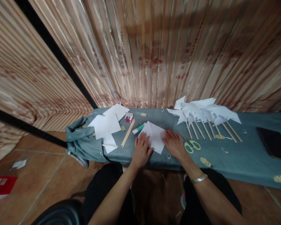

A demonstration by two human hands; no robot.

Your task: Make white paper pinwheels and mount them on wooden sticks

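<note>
A square sheet of white paper (156, 136) lies on the cloth-covered table in front of me, with a crease or fold on its left part. My left hand (141, 150) rests on its left corner, fingers stretched out flat. On its right edge lies my right hand (174, 143), fingers also extended. Just beyond the left fingers is a glue stick (139, 128), partly touching the paper. Green-handled scissors (189, 145) lie right beside my right hand. A few wooden sticks (128, 132) are left of the glue stick.
Several white paper pinwheels (201, 112) on sticks lie in a row at the right. A dark phone or tablet (273, 143) is at the far right. White sheets (107, 123) and a small red box (128, 117) sit at the left. A curtain (152, 56) hangs behind.
</note>
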